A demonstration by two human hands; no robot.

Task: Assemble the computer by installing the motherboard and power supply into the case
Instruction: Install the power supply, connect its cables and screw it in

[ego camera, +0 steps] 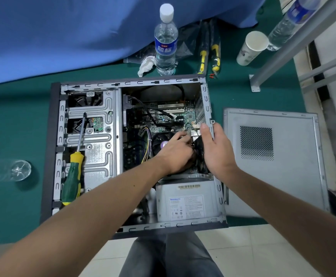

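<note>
The open computer case (111, 120) lies on its side on the green table. Inside it the motherboard (163, 116) sits flat, with a round CPU fan (159, 140) partly under my hands. The grey power supply (185, 202) rests in the near right corner. My left hand (178, 150) reaches down beside the fan, fingers bent against the board near the rear wall; what they touch is hidden. My right hand (216, 150) grips the case's rear wall, thumb inside by the metal I/O ports (195, 128).
A green and yellow screwdriver (73, 166) lies on the drive cage. The removed side panel (273, 156) lies to the right. A water bottle (165, 41), tissue (146, 65), bagged tools (209, 48), paper cup (251, 47) stand behind. A clear bottle (13, 169) lies left.
</note>
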